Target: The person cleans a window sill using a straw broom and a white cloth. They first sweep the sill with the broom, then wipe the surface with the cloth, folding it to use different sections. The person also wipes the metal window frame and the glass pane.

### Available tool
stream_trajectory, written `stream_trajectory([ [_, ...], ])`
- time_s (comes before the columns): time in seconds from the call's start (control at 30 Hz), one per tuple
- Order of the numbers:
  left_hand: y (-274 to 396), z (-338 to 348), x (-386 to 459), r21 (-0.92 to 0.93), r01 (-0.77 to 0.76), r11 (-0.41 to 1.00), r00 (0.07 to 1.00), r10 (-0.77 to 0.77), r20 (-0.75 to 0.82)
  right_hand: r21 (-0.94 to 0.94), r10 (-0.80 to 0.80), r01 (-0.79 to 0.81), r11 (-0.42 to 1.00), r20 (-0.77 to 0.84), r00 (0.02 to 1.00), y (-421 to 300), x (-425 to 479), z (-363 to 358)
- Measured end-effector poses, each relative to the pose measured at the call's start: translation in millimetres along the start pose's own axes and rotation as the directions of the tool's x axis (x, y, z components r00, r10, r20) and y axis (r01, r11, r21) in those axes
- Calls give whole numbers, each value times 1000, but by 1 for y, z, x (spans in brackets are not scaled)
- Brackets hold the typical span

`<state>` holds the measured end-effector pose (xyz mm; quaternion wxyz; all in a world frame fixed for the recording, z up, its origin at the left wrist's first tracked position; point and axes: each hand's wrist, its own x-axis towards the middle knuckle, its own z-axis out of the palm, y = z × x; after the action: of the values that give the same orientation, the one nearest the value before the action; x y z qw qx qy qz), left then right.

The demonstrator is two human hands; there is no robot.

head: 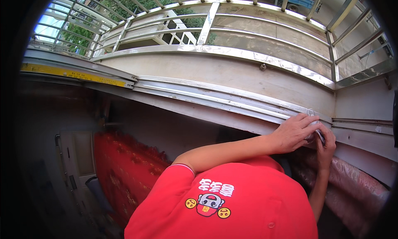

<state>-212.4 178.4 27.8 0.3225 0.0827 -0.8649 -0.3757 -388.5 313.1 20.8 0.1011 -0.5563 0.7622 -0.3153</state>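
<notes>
Both hands meet at the right end of a white metal window track [217, 97], around a small greyish-white bundle [314, 131] that looks like cloth. My left hand [290, 133] reaches across from the left, its fingers laid over the bundle. From below, my right hand [327, 141] pinches the bundle's right side between thumb and fingers. A thin pale loop [310, 111] stands up just above the fingertips, against the track. Fingers hide most of the bundle, so its full shape cannot be told.
Beyond the track runs a pale ledge [186, 63] with a bolt [263, 66], bounded by metal security bars [206, 24]. At left is a sliding window frame [77, 74] with a yellow strip. Below hang a pinkish curtain [354, 180] and a red patterned cloth [124, 170].
</notes>
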Motion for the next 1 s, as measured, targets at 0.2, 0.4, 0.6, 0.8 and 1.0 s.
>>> stream_trajectory([
  [0.2,-25,48,-1,275,40,961,982,-89,169,-114,-39,63,991,198,979,-22,7,-19],
  [0.4,-11,31,10,54,19,998,999,-18,-28,73,87,-91,993,59,994,-36,20,-36],
  [0.6,-12,37,28,203,-77,976,996,85,-33,92,238,-230,969,-81,968,-9,9,-17],
  [0.8,-44,71,20,228,-83,970,996,86,-3,-75,1,12,997,167,986,-15,17,-24],
  [1.0,-44,62,29,297,-67,953,981,9,195,42,130,-155,987,357,925,-27,34,-32],
])
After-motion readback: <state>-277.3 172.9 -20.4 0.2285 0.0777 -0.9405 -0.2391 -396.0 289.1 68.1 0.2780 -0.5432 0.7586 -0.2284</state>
